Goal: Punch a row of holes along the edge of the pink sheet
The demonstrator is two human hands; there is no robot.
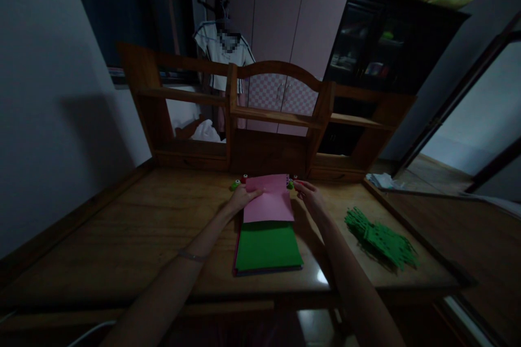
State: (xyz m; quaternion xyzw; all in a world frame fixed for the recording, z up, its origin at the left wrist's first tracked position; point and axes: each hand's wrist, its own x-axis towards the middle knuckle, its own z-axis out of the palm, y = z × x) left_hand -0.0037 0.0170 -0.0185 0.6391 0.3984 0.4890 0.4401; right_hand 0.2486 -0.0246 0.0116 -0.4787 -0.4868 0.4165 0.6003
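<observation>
A pink paper sheet [269,199] is lifted at the far end of a stack of coloured sheets [267,246] whose top sheet is green. My left hand [243,197] grips the pink sheet's left edge, thumb on top. At the sheet's far right corner, my right hand [310,196] pinches the paper. Small green and red craft punches [236,184] sit on the desk just beyond the sheet, partly hidden by it.
A pile of green cut paper pieces [380,238] lies on the wooden desk [122,233] to the right. A wooden shelf hutch [268,119] stands at the back of the desk. A white wall is at the left, a dark cabinet [382,49] behind.
</observation>
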